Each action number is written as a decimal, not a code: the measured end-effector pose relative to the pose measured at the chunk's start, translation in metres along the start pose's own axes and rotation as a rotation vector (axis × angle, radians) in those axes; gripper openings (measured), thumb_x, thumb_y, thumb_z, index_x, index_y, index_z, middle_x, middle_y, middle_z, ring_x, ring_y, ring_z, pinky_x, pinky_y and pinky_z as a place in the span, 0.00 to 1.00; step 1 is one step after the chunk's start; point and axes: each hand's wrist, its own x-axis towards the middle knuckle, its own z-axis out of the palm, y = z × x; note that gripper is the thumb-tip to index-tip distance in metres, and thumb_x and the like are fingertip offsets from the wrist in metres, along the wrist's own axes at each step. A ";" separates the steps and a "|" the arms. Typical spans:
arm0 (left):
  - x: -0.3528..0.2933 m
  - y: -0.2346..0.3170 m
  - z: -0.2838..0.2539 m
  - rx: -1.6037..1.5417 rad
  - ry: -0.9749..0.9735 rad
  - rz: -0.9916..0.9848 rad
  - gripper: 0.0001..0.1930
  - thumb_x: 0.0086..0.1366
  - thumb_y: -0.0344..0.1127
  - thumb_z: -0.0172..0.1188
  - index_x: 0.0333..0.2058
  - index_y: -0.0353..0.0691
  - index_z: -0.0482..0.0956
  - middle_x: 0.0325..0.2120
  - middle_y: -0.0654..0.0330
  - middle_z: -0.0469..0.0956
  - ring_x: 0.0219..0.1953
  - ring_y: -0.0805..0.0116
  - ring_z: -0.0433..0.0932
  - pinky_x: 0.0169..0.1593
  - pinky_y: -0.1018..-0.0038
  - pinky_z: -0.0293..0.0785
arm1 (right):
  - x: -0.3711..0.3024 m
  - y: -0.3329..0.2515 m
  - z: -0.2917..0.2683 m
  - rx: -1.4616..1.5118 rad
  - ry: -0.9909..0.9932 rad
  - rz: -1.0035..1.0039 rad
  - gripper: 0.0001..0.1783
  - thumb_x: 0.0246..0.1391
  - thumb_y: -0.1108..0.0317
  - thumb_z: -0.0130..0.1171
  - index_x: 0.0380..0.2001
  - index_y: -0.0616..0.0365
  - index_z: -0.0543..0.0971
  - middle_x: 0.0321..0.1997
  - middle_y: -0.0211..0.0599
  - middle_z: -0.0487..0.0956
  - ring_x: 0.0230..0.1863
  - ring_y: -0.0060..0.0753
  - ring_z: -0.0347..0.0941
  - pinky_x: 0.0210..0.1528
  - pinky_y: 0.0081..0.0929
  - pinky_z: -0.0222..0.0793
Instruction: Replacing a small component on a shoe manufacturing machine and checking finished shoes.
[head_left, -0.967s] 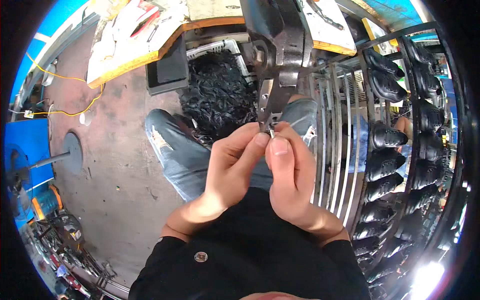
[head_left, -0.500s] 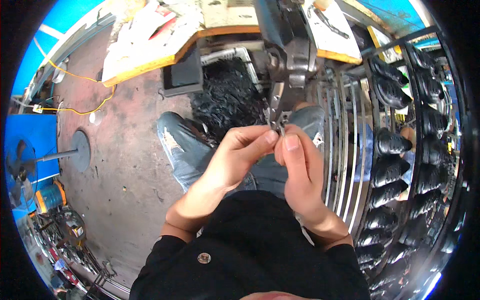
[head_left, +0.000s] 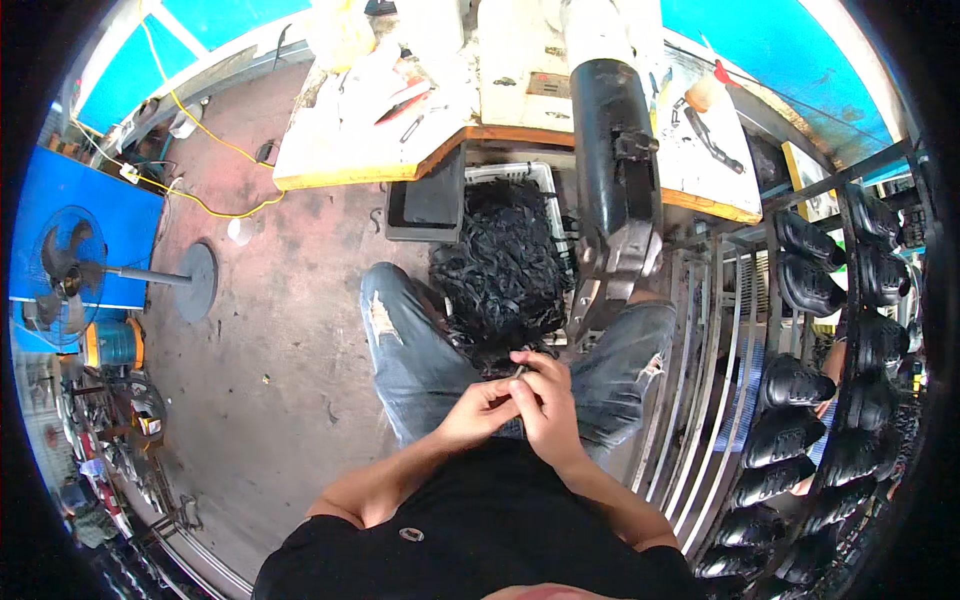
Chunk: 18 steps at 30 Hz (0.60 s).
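Over lap, above jeans: left hand [head_left: 478,410] and right hand [head_left: 545,400] touching, fingers pinching small thin metal piece [head_left: 519,371] between fingertips. Risk: piece slips, falls into black scrap heap [head_left: 500,265] below, likely lost.

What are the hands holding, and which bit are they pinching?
Both hands, left hand and right hand, pinch one small thin piece between their fingertips. It is too tiny to tell what it is, or which end.

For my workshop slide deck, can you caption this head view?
Both hands, left hand and right hand, pinch a small thin piece over the lap, beside a shoe rack.
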 end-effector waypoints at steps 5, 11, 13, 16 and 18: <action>0.027 0.064 -0.041 0.265 0.266 0.005 0.09 0.77 0.31 0.54 0.42 0.33 0.80 0.31 0.63 0.82 0.32 0.75 0.81 0.39 0.76 0.78 | 0.032 0.022 0.020 0.368 0.054 0.214 0.15 0.72 0.65 0.54 0.54 0.64 0.80 0.60 0.40 0.80 0.60 0.32 0.73 0.62 0.30 0.68; 0.111 0.141 -0.075 0.943 0.167 0.220 0.10 0.72 0.33 0.57 0.46 0.34 0.81 0.26 0.54 0.82 0.29 0.66 0.83 0.35 0.67 0.78 | 0.048 0.075 -0.001 0.540 -0.146 0.334 0.23 0.75 0.60 0.50 0.67 0.59 0.69 0.61 0.37 0.78 0.53 0.29 0.79 0.52 0.27 0.74; 0.126 0.102 -0.065 1.046 -0.002 0.269 0.09 0.69 0.30 0.58 0.44 0.35 0.82 0.33 0.51 0.83 0.37 0.56 0.84 0.43 0.61 0.79 | 0.058 0.068 -0.015 0.652 -0.036 0.358 0.27 0.76 0.57 0.48 0.71 0.56 0.64 0.62 0.33 0.78 0.52 0.26 0.78 0.50 0.27 0.75; 0.154 0.057 -0.025 1.099 -0.183 0.387 0.07 0.70 0.31 0.60 0.42 0.35 0.82 0.35 0.50 0.82 0.40 0.49 0.83 0.46 0.62 0.79 | 0.069 0.083 -0.039 0.435 0.160 0.275 0.18 0.74 0.63 0.52 0.60 0.58 0.77 0.52 0.34 0.81 0.43 0.21 0.77 0.43 0.23 0.73; 0.159 0.060 0.008 0.852 -0.135 0.342 0.08 0.72 0.31 0.59 0.44 0.34 0.82 0.34 0.50 0.82 0.37 0.55 0.84 0.41 0.65 0.80 | 0.078 0.080 -0.052 0.316 0.317 0.210 0.12 0.72 0.67 0.53 0.48 0.61 0.83 0.41 0.33 0.80 0.38 0.19 0.76 0.39 0.22 0.71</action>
